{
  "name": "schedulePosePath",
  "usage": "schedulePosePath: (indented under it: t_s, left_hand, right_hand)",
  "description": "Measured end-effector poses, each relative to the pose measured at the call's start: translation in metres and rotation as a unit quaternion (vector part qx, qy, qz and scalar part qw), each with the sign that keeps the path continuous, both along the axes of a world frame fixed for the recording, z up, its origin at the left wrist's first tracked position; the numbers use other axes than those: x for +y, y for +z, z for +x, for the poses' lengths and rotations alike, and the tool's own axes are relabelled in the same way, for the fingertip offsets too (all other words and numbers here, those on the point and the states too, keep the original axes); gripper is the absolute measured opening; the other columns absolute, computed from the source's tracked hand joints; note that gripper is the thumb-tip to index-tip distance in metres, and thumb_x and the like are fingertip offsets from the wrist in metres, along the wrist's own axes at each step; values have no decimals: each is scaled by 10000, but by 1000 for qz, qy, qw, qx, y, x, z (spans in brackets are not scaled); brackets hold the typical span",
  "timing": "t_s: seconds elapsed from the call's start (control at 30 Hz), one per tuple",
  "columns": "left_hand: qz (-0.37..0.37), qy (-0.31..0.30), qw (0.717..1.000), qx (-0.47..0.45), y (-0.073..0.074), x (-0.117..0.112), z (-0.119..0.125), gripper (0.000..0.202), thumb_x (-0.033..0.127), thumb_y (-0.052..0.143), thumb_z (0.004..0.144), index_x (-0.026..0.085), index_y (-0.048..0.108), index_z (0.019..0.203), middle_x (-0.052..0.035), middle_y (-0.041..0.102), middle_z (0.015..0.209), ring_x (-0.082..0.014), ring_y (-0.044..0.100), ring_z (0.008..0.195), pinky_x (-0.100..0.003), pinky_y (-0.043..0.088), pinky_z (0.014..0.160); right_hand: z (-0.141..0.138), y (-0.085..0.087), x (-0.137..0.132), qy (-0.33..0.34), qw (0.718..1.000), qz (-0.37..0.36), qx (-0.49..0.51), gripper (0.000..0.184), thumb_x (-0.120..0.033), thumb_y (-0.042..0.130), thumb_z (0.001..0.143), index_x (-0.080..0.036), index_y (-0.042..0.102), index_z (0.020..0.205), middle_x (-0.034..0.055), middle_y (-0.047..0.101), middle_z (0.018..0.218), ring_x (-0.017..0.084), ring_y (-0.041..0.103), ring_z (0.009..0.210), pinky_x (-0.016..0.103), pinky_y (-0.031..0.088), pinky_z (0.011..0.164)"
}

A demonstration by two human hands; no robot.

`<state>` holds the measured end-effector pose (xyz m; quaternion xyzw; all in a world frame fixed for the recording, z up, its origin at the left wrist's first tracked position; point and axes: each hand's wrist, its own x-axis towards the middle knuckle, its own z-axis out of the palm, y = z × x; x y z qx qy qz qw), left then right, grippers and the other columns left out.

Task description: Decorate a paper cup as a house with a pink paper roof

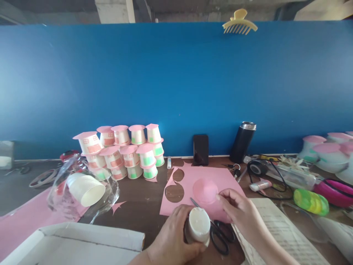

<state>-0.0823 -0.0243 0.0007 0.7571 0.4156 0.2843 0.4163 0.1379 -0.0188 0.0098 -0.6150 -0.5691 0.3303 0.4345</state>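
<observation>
White paper cup (199, 223), clasped in your left hand (175, 235), hides middle of scissors (212, 237); your fingers partly cover cup's side. End faces up, long axis roughly upright. Your right hand (242, 208) pinches edge of pink paper disc (204, 189).

Stacked cups (130, 157) left of sheet (233, 180)

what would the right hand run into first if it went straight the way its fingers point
Most likely the round pink paper piece over the pink sheet; the right hand has its fingertips right by its edge, perhaps touching.
</observation>
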Motion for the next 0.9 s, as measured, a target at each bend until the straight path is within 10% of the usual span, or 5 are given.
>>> schedulePosePath:
  t_s: [0.2,0.37,0.53,0.67,0.9]
  left_hand:
    - [-23,5,996,-87,-6,2,-6,1017,511,871,488,187,406,1332,-158,466,1343,-336,448,1216,-423,343,1052]
    - [7,39,982,-185,10,-1,-15,540,604,459,879,219,479,1257,-98,539,1225,-248,472,1145,-359,346,1010]
    - [-50,126,955,-262,24,-2,-16,343,493,466,928,207,591,1069,-34,601,956,-159,514,900,-254,387,821]
    - [-161,59,933,-316,25,-4,-10,374,514,576,866,146,649,863,20,517,653,-72,402,571,-201,318,562]
    - [-353,-38,859,-369,29,-11,-5,402,525,610,834,158,557,679,88,292,432,-39,161,374,-221,81,390]
  right_hand:
    - [-16,9,-11,-1,998,26,63,302,-516,570,855,-217,578,813,-79,434,527,97,386,473,195,331,446]
    - [-27,5,-18,30,981,8,192,314,-523,620,843,-211,593,823,-96,383,483,61,295,422,167,253,399]
    - [-42,13,-27,53,952,-13,301,285,-500,695,784,-226,619,759,-87,359,484,59,269,387,175,228,359]
    - [-48,22,-33,70,944,50,318,297,-474,768,707,-210,638,662,-14,522,651,127,483,574,219,427,514]
    - [-46,21,-39,109,952,31,283,360,-523,677,785,-202,599,642,3,518,753,80,394,487,185,318,377]
